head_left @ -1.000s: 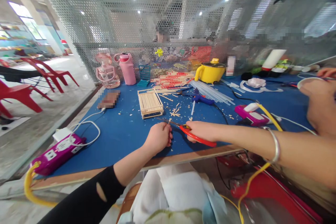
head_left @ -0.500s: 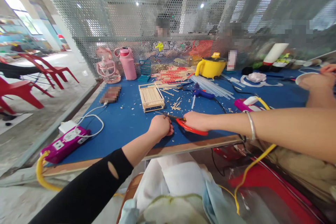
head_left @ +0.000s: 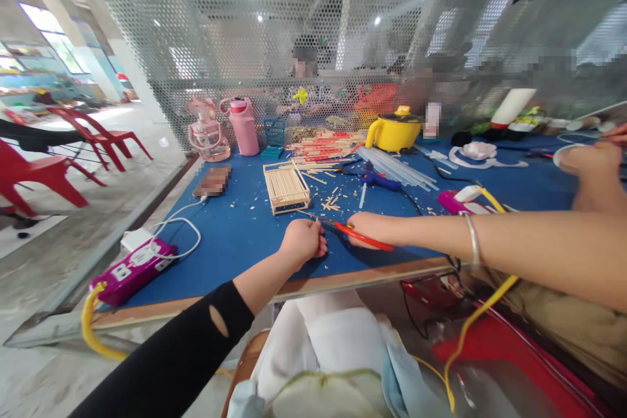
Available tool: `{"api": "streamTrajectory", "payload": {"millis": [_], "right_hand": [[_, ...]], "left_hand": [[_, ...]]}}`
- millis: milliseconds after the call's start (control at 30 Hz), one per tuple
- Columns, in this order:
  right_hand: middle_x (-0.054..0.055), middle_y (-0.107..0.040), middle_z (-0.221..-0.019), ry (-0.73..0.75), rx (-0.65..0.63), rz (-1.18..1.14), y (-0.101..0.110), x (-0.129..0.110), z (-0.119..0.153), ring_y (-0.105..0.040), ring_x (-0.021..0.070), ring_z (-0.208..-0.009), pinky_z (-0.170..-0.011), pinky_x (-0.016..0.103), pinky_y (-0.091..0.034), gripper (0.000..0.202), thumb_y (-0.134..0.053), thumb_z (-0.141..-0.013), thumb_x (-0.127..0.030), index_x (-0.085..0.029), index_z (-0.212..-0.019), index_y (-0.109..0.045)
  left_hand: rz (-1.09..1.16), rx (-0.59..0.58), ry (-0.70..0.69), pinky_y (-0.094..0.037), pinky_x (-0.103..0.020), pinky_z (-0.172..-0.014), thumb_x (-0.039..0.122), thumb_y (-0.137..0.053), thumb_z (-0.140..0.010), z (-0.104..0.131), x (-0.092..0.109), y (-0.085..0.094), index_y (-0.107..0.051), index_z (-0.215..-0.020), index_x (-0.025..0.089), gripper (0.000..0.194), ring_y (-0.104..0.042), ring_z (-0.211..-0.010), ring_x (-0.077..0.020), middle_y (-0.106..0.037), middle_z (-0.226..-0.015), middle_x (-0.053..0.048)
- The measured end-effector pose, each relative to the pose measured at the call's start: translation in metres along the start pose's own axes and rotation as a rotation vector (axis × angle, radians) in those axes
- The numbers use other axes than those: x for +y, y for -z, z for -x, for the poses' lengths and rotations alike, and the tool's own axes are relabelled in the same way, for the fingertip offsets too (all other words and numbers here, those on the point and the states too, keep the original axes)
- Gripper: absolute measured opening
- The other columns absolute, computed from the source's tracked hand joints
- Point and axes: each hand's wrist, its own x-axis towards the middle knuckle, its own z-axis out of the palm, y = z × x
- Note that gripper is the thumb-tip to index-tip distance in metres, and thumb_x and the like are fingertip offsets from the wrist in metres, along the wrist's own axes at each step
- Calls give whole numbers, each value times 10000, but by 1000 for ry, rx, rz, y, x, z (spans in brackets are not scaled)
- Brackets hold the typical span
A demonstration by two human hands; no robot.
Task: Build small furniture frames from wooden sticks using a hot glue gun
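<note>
Head view, taking the left hand (head_left: 301, 240) as the centre of the dial: a perforated metal screen (head_left: 235, 39) spans the back at twelve, behind a blue table (head_left: 235, 235). Heaped wooden sticks (head_left: 326, 145) lie between twelve and one, a yellow pot (head_left: 394, 134) stands at one, and a purple power strip (head_left: 134, 272) sits near nine. Just beyond the hand, between eleven and twelve, the stick frame (head_left: 287, 189) rests on the tabletop. At three, the right hand (head_left: 369, 228) has its fingers wrapped round red-handled scissors (head_left: 365, 237), blades pointing toward nine. A blue glue gun (head_left: 379, 178) lies at two, short offcuts (head_left: 330, 202) at one. Smallest is a pale stick piece (head_left: 317, 227), mostly hidden, pinched in the left hand's curled fingers beside the blades.
</note>
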Motion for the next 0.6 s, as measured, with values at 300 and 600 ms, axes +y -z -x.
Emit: {"api": "streamTrajectory", "payload": {"millis": [300,600], "right_hand": [[4,-611,-706,168,34,-97,5,17,5,-579,135,-707,-595,218,-432,112,-539,-736,-127,-149,-634,-580],[-4,-515,-522,273,54,-208,-6,24,-1,-499,136,-553,-546,247,-379,119,-469,-627,-195,-185,-510,-478]], "left_hand": [[3,18,-138,-549,-381,-779,350,-552,-908,5,-9,2,-566,-1163,143,328,-628,-920,-185,-618,-1111,-85],[-28,43,-305,-448,-165,-404,334,-471,-932,9,-13,1,-542,-744,147,274,-528,-433,-62,-561,-586,20]]}}
